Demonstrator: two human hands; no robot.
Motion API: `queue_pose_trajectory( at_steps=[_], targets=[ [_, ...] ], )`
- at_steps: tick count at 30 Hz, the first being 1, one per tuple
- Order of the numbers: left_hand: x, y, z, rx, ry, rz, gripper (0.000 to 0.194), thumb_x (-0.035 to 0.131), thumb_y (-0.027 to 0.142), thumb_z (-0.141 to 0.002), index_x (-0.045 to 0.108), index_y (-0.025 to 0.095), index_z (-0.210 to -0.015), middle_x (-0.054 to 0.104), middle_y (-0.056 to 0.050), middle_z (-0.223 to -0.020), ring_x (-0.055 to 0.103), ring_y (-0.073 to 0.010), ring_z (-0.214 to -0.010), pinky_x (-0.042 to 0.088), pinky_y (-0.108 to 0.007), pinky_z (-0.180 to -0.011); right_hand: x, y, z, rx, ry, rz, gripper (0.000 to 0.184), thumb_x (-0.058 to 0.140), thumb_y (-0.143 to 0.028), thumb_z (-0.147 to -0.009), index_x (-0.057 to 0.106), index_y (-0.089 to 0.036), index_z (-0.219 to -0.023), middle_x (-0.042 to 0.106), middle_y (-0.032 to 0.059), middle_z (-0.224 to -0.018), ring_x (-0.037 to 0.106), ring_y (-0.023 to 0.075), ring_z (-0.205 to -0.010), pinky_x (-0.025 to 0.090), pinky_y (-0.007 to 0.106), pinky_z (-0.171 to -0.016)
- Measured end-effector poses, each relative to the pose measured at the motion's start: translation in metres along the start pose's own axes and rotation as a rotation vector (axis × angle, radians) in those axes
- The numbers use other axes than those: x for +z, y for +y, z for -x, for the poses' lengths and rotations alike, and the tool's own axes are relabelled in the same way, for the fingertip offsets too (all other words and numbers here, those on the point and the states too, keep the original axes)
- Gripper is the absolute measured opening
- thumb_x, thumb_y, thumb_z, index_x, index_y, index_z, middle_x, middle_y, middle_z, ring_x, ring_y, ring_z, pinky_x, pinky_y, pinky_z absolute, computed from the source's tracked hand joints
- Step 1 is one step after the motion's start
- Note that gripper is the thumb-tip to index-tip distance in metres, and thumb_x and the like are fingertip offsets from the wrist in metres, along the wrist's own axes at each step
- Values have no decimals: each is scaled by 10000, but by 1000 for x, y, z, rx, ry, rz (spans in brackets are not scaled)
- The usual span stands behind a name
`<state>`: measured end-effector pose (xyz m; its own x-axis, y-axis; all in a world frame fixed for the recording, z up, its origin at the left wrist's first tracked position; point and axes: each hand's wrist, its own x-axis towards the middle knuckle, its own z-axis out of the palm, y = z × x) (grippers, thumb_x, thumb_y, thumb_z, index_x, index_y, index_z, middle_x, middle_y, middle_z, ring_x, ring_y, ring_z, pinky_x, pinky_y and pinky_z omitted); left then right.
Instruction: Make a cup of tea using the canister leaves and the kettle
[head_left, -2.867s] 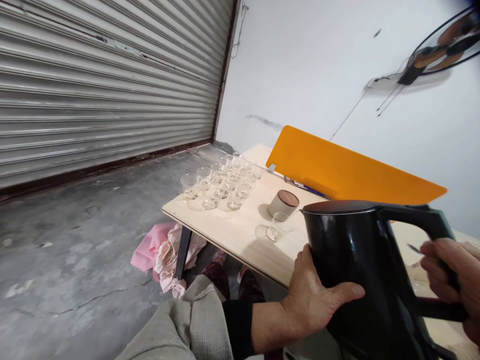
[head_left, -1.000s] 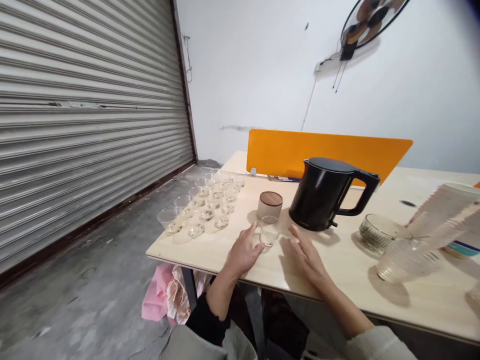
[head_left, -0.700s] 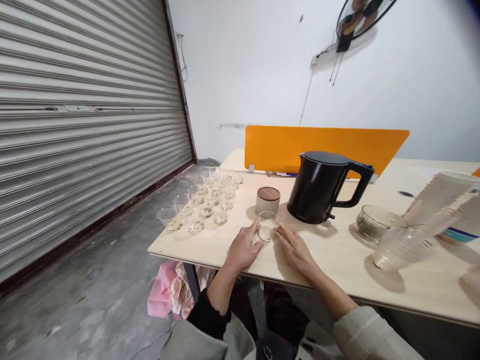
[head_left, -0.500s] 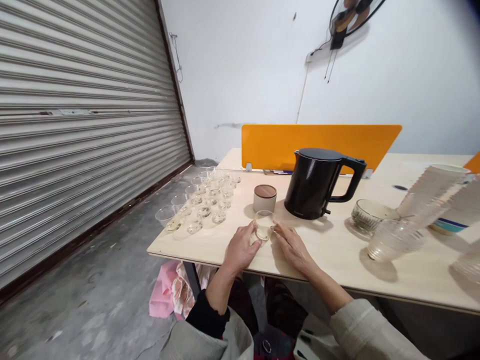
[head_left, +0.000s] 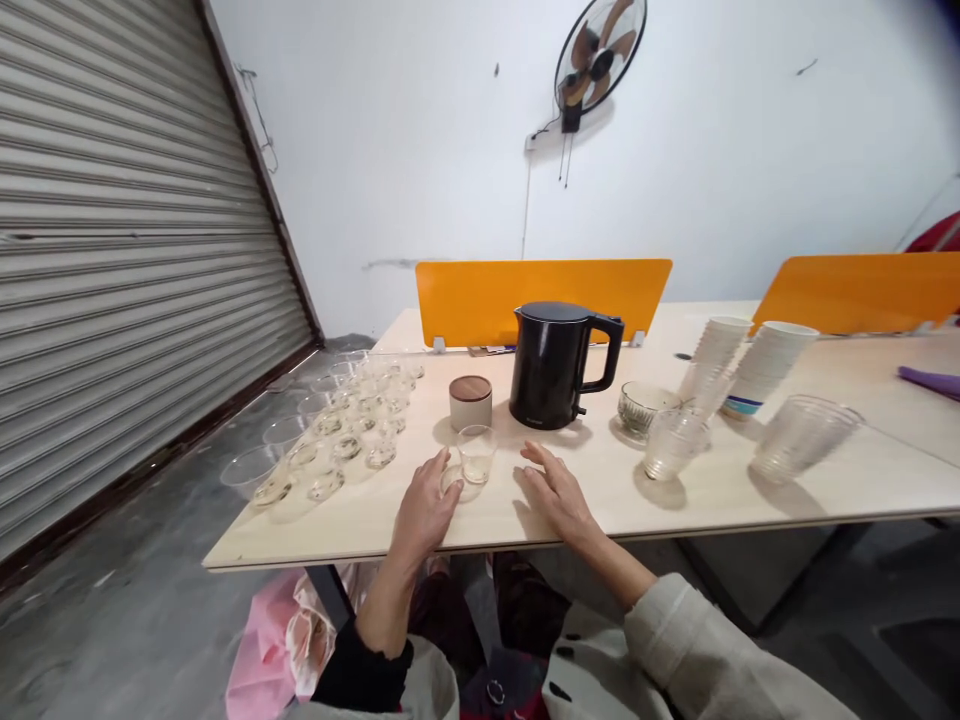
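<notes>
A small clear glass cup stands upright near the front edge of the wooden table, just in front of a wood-lidded canister and a black electric kettle. The left hand lies flat, fingers loosely together, fingertips at the cup's base — seemingly steadying it. The right hand rests palm-down just beside, fingers slightly spread, holding nothing. Rows of small glass cups fill the table's left side — likely kept clear of the kettle.
</notes>
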<state>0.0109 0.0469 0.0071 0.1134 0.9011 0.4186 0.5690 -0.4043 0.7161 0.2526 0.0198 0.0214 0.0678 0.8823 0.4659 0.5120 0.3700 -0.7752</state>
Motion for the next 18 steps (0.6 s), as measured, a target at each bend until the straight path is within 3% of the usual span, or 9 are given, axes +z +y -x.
queue_pose_trajectory(
  at_steps=[5, 8, 11, 15, 18],
  targets=[
    [2, -4, 1, 1, 3, 15, 583, 562, 323, -891, 506, 165, -1449, 593, -144, -1420, 555, -276, -1324, 413, -465, -1148, -37, 1, 23, 19, 60, -56, 474, 537, -442, -952, 576, -247, -1381, 673, 114, -1299, 603, 254, -1230, 462, 478, -1073],
    [4, -6, 1, -12, 5, 18, 590, 559, 356, -897, 501, 172, -1455, 581, -142, -1437, 553, -278, -1331, 414, -468, -1150, -77, 2, 34, 4, 222, -7, 428, 547, -441, -962, 597, -242, -1338, 674, 112, -1292, 608, 255, -1223, 450, 487, -1084],
    [4, -8, 2, -21, 0, 17, 603, 558, 378, -896, 495, 172, -1459, 577, -141, -1440, 549, -283, -1337, 415, -472, -1149, -139, 13, 41, 16, 571, 139, 437, 585, -456, -942, 590, -241, -1323, 664, 107, -1280, 625, 260, -1166, 475, 490, -1042],
    [5, -10, 3, -22, -10, 5, 603, 547, 402, -901, 495, 182, -1460, 577, -133, -1443, 542, -290, -1344, 411, -477, -1151, -242, 55, 39, 108, 1046, 346, 750, 712, -502, -819, 453, -187, -1448, 548, 172, -1402, 574, 308, -1231, 501, 478, -986],
    [5, -10, 3, -15, -6, -1, 604, 537, 425, -902, 501, 178, -1452, 577, -130, -1444, 537, -294, -1348, 406, -476, -1155, -300, 95, 27, 263, 1093, 439, 1035, 829, -538, -648, 401, -105, -1485, 479, 248, -1461, 538, 359, -1272, 435, 497, -1063]
  ],
)
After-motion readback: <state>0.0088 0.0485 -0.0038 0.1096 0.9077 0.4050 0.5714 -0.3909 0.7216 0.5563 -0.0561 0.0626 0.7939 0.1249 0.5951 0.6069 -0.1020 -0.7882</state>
